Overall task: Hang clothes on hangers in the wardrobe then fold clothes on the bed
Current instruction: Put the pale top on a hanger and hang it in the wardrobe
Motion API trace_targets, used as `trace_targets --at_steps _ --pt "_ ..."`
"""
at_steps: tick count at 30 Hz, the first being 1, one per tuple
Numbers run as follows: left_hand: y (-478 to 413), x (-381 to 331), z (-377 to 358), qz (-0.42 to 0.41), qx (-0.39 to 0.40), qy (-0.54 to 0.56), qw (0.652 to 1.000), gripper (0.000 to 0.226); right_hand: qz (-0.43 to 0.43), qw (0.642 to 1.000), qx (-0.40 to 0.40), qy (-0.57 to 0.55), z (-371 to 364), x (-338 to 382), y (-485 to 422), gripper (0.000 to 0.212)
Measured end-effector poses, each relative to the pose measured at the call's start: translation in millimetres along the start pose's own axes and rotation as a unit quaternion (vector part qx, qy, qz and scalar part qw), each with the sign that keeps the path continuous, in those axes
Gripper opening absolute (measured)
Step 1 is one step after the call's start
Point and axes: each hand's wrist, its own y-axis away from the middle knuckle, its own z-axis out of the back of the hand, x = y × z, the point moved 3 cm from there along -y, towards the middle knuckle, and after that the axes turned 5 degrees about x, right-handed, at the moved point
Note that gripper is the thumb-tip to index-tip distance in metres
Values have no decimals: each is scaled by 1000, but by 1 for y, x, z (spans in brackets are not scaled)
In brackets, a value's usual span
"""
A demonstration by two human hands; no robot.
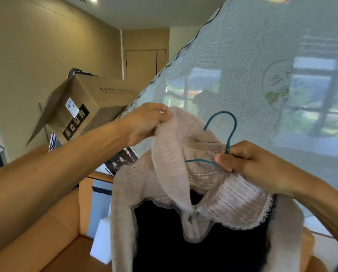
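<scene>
The right half of the frame is filled by a plastic-wrapped mattress (262,55), leaned at a slant. A tilted cardboard box (89,99) is seen at centre left. A beige knit sweater (238,201) is held up at lower centre, with black fabric showing beneath. Its ribbed collar is pinched by the left hand (144,124), and the right hand (248,163) is curled round the neck of a teal hanger (231,122), partly tucked inside the collar.
</scene>
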Motion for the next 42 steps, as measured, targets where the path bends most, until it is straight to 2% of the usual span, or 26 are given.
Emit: trace_targets --at_steps 2,4,6,8,10,12,14,16,17,19,22,24,26,28,30,32,35,39,42 --pt "6 6 -1 4 11 -48 999 13 -21 999 -44 -24 1 -3 2 45" --pt "18 19 0 -28 9 -191 981 39 -42 994 -91 -46 4 -6 4 45" --pt "34 34 -3 -113 -21 -360 926 55 -60 986 -131 -85 8 -10 5 45" --pt "40 50 -3 -193 -57 -460 865 56 -64 977 -160 -124 10 -10 4 45" --pt "36 59 2 -246 -78 -476 841 54 -47 976 -159 -138 9 -7 3 44" --pt "31 60 10 -294 -105 -466 828 53 -21 984 -123 -127 7 -3 4 42" --pt "34 56 17 -329 -143 -457 814 50 3 990 -80 -114 12 -1 8 32" --pt "36 53 28 -337 -182 -426 819 50 9 990 -86 -111 28 -5 15 14" --pt "36 51 34 -335 -202 -411 823 52 7 989 -95 -109 38 -9 18 12" --pt "33 49 43 -327 -229 -399 825 56 2 990 -103 -94 50 -11 23 20" --pt "30 45 45 -325 -252 -406 816 60 5 989 -133 -66 54 -7 27 17" --pt "31 41 45 -329 -269 -394 815 58 41 983 -159 -82 54 -3 34 29" --pt "33 39 48 -329 -285 -381 816 54 62 971 -182 -143 55 -6 40 51" --pt "34 40 50 -333 -290 -380 813 50 36 973 -159 -160 54 -16 44 60" --pt "33 43 51 -334 -286 -371 818 49 -10 988 -89 -128 45 -25 42 41" --pt "31 47 50 -324 -269 -366 830 50 -35 993 -71 -90 37 -31 39 27" --pt "25 53 49 -317 -196 -345 861 60 -10 994 -98 -53 31 -35 35 43" --pt "20 57 56 -269 -28 -243 932 71 42 987 -148 -41 30 -36 37 67" --pt "21 54 65 -226 23 -167 959 75 91 985 -147 -22 32 -30 41 73"
